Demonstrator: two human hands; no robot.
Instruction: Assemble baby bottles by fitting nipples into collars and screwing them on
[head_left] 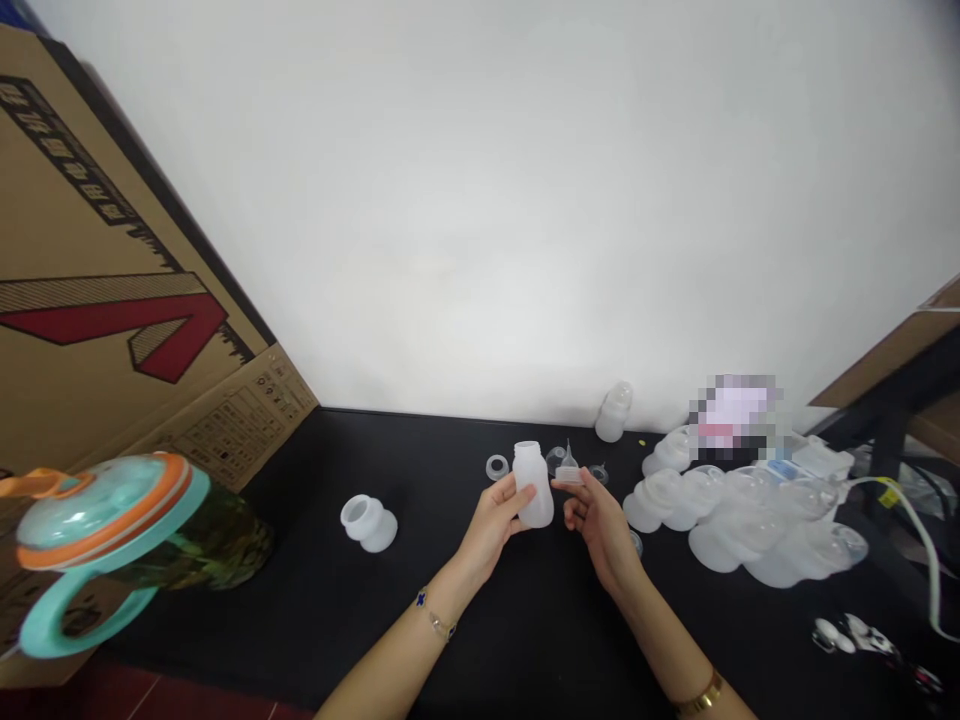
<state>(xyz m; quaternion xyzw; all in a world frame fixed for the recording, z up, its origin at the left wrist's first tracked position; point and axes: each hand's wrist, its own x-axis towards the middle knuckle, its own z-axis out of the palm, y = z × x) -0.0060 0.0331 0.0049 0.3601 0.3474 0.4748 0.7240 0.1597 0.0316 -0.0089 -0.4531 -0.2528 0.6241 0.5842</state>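
My left hand [499,515] is closed around a small frosted white baby bottle [532,485], held upright with its neck uncovered. Just to the right of the bottle, my right hand [596,520] has its thumb and index finger at the base of a clear pointed teat [568,457], seemingly pinching it, while the other fingers curl in. Behind the hands lie a white ring [496,467] and another clear round piece [598,474]. A second uncapped bottle [369,522] leans on its side on the black table to the left.
Several frosted bottles [739,525] are heaped on the right. One capped bottle [613,412] stands by the white wall. A large jug with a turquoise handle [56,615] and a cardboard box [112,250] occupy the left. A white cable [932,570] and small trinkets [855,635] lie far right.
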